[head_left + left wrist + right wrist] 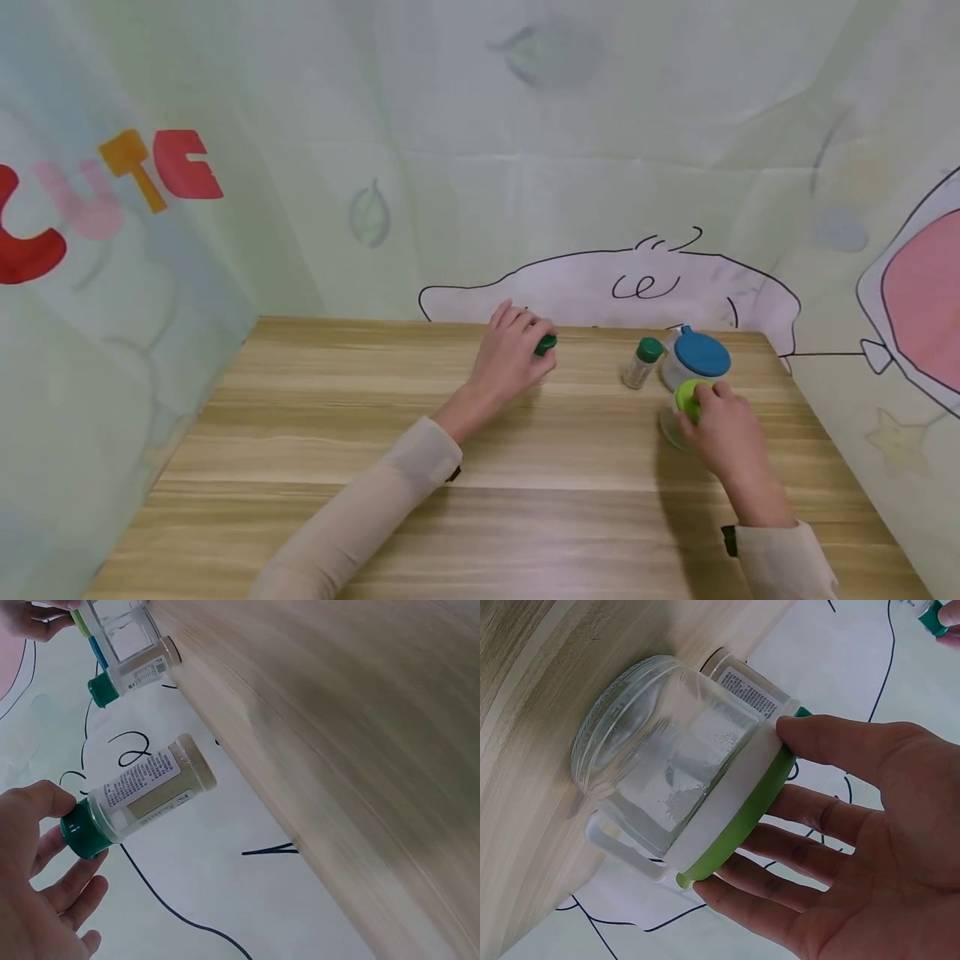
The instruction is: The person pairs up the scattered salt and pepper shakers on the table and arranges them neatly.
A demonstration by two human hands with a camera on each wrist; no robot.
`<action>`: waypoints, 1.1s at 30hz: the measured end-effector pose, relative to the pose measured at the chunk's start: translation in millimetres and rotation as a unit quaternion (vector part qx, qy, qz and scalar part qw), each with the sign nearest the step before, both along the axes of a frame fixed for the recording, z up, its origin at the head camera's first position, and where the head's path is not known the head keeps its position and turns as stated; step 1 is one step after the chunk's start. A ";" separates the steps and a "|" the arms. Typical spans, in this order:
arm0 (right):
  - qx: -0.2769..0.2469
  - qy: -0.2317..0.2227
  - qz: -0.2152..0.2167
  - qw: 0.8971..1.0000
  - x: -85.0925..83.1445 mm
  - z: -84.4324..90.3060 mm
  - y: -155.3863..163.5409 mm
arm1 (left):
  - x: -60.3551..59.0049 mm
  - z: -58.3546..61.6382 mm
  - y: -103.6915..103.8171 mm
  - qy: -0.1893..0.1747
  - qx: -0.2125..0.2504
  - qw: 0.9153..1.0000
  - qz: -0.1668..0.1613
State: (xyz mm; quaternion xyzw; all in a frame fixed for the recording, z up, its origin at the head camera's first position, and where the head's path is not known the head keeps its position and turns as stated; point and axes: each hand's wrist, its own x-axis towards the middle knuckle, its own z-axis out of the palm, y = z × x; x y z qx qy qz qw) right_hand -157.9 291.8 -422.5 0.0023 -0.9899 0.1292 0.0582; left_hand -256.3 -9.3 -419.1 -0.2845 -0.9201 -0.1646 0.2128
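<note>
The right hand (729, 429) grips the lime-lidded jar (679, 757) by its lid (742, 825), thumb and spread fingers on the rim. Well to the left of that jar and farther back, the left hand (510, 350) pinches the green cap (86, 829) of a shaker bottle (154, 787), which looks raised off the table (225, 467) and roughly upright. Just behind the lime-lidded jar stands a blue-lidded jar (702, 354); to its left and behind is a second green-capped bottle (642, 364). Both holds bear on a closure alone, so, in my judgement, each wants firm, even pressure from opposite sides with no twisting, and a vertical path that lets the base meet the wood flat. The right hand has the tighter space: the lime-lidded jar's handle (622, 851) and its neighbours leave little room for a sideways swing. From the head view, the left hand covers nearly all of its bottle but some cap; the left wrist view cuts off the lime-lidded jar at the edge. I cannot tell whether that jar bears its full weight on the wood, whether the marks inside it are droplets or grains, or what the labels say.
</note>
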 end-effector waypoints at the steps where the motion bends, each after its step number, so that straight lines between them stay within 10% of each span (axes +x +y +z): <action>1: 0.000 -0.003 -0.002 1.000 0.0 0.5 0.2 | -0.2 -0.2 -1.7 -0.001 0.001 1.000 0.003; 33: 0.008 -0.002 -0.004 1.000 2.2 2.4 -3.1 | 13.7 -17.0 -115.5 0.029 0.027 0.998 0.038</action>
